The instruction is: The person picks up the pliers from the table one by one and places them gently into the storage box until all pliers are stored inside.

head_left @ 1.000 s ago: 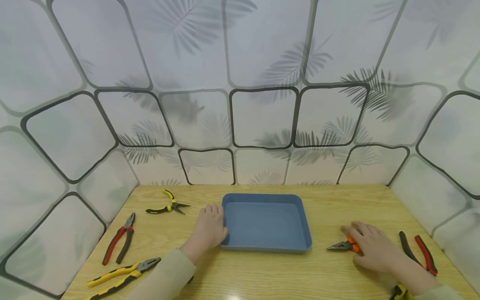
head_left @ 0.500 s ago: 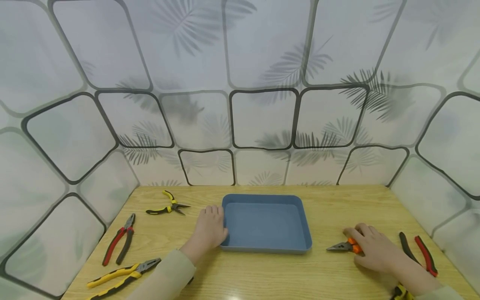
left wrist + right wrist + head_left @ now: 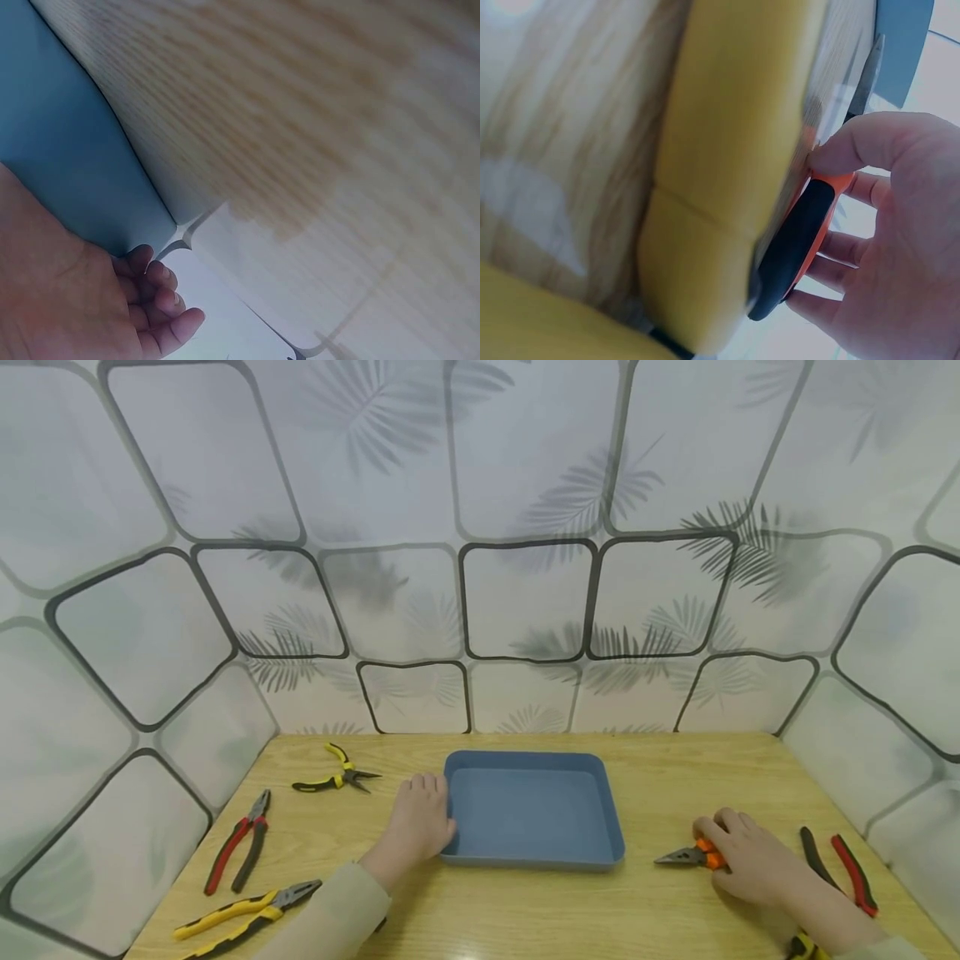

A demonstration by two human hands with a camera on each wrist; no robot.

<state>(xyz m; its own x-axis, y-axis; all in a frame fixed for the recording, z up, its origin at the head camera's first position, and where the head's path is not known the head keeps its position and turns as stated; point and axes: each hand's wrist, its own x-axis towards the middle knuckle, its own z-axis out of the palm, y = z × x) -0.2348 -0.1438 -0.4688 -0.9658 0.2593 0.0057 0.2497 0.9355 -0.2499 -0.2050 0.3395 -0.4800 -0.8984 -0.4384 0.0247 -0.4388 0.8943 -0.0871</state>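
My left hand (image 3: 420,817) holds the left wall of a shallow blue tray (image 3: 534,863), with the thumb at the rim. In the left wrist view its fingers (image 3: 161,289) curl loosely beside the tray's outer wall (image 3: 97,165); the thumb is hidden there. On the right side of the table, my right hand (image 3: 753,864) grips the orange-and-black handles of long-nose pliers (image 3: 684,857), whose jaws point left toward the tray. In the right wrist view the thumb and fingers pinch the black-and-orange handle (image 3: 795,247), low over the wood.
Red-and-black pliers (image 3: 855,877) lie right of my right hand, and yellow-black pliers (image 3: 806,946) sit partly under its wrist. Leftward lie small yellow-black pliers (image 3: 348,774), red-black pliers (image 3: 255,827) and large yellow-black pliers (image 3: 270,906). Patterned cloth walls (image 3: 525,593) enclose the table (image 3: 540,910).
My right hand's fingers have drawn back to the right and closed in on the orange handles, while the pliers stay nearly in place. The left hand and tray have not moved.
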